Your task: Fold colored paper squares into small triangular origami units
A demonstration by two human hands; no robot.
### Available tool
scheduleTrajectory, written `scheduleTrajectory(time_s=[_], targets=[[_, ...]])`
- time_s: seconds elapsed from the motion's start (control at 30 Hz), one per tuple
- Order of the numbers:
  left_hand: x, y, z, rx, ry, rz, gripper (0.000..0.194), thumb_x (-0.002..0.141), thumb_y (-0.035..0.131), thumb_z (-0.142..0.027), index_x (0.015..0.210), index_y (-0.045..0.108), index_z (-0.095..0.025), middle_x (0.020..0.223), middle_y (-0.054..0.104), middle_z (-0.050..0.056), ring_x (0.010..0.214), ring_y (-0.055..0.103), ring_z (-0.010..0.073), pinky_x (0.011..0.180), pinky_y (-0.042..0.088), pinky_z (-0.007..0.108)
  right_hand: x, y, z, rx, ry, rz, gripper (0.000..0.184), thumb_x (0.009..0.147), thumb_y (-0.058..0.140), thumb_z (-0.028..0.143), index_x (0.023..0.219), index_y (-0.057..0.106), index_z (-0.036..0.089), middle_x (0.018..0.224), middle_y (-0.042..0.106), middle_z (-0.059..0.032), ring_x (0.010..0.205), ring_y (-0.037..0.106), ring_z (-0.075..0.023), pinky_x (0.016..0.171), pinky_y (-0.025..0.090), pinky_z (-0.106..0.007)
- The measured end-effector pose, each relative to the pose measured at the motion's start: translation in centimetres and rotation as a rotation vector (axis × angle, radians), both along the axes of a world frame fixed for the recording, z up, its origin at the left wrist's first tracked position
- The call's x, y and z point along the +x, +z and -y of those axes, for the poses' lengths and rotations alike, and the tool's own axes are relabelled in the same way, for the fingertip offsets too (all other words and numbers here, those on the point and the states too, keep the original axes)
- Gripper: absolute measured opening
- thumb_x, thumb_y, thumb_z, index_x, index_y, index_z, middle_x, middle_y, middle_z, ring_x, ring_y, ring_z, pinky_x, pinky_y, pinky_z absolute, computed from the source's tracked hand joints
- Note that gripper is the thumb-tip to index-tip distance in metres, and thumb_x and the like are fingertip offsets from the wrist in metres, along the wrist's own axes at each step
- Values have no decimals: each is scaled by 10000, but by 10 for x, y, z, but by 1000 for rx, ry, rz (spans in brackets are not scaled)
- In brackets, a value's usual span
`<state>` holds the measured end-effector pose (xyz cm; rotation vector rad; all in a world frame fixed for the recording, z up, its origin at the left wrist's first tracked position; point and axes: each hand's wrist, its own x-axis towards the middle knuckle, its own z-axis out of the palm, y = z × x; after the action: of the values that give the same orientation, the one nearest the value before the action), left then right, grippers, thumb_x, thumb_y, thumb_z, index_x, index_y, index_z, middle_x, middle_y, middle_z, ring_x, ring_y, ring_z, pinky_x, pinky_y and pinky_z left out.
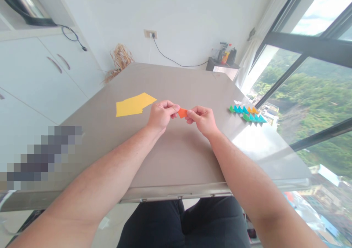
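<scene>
A small piece of folded orange paper (182, 112) is stretched between my two hands, above the middle of the table. My left hand (163, 113) pinches its left end between thumb and fingers. On its right end, the thumb and fingers of my right hand (202, 119) are closed in the same way. Sheets of yellow paper (129, 106) lie overlapping on the table, just left of my left hand. Over to the right, small folded paper boats (244, 109) in green, blue and orange stand in two rows.
The grey table (176, 160) reaches from my lap toward the white wall. Windows (302, 75) run along the right side. A low cabinet (222, 67) with bottles stands beyond the far right corner, and dried stalks (121, 59) are behind the far left. A blurred-out patch (46, 152) covers the left edge.
</scene>
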<state>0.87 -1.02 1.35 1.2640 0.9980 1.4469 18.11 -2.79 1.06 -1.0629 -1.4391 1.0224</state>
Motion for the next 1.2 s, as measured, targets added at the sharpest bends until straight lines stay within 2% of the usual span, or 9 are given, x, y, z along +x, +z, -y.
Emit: scheduleTrajectory(time_s=[0.1, 0.27, 0.4, 0.6, 0.7, 0.87, 1.03, 1.2], targets=[[1, 0, 0, -24, -18, 32, 162, 708, 770, -289, 645, 680, -170, 539, 599, -1, 537, 537, 109, 551, 416, 256, 2, -1, -1, -8, -2, 4, 298, 794, 733, 449, 669, 665, 186, 683, 717, -40, 590, 636, -142, 614, 521, -290], [1, 1, 1, -90, -159, 22, 233, 679, 829, -355, 792, 752, -166, 715, 687, 35, 577, 540, 102, 540, 394, 253, 2, 1, 0, -14, -24, 31, 326, 778, 744, 488, 676, 671, 186, 691, 722, -48, 598, 640, -149, 612, 523, -290], [-1, -1, -2, -54, -101, -33, 172, 668, 815, -303, 666, 713, -165, 597, 628, 5, 512, 470, 78, 531, 375, 256, -1, 1, 1, -22, -8, 44, 346, 775, 747, 507, 687, 679, 179, 703, 727, -54, 599, 642, -150, 616, 525, -288], [-2, -6, -7, 2, -51, -173, 173, 709, 799, -320, 703, 724, -164, 592, 641, 3, 496, 468, 73, 505, 380, 239, -1, -3, -1, -6, -7, 162, 329, 790, 735, 496, 758, 740, 168, 646, 691, -37, 615, 621, -145, 610, 495, -270], [0, -9, -6, 5, -59, -203, 224, 734, 794, -371, 753, 722, -160, 627, 662, 14, 498, 520, 82, 487, 403, 230, 0, -5, -2, 34, -48, 177, 288, 803, 720, 451, 764, 741, 167, 649, 685, -30, 614, 610, -139, 610, 483, -267], [4, -15, -4, -80, -221, -138, 297, 737, 809, -398, 910, 712, -177, 900, 739, 51, 675, 707, 155, 583, 549, 270, 1, -9, -8, 72, -135, 145, 306, 816, 692, 462, 746, 718, 164, 614, 648, -19, 608, 611, -146, 594, 481, -272], [6, -20, -7, -57, -147, -131, 208, 750, 794, -316, 865, 690, -176, 829, 729, 35, 675, 712, 160, 651, 589, 308, 1, -8, -7, 82, -99, 211, 357, 802, 707, 510, 744, 708, 158, 628, 643, -25, 627, 583, -144, 592, 459, -269], [4, -21, -11, -62, -109, -137, 182, 718, 805, -257, 797, 662, -177, 768, 711, 20, 630, 677, 136, 641, 576, 300, 0, -6, -5, 96, -141, 348, 357, 814, 685, 484, 695, 681, 147, 658, 654, -39, 654, 560, -142, 595, 421, -268]])
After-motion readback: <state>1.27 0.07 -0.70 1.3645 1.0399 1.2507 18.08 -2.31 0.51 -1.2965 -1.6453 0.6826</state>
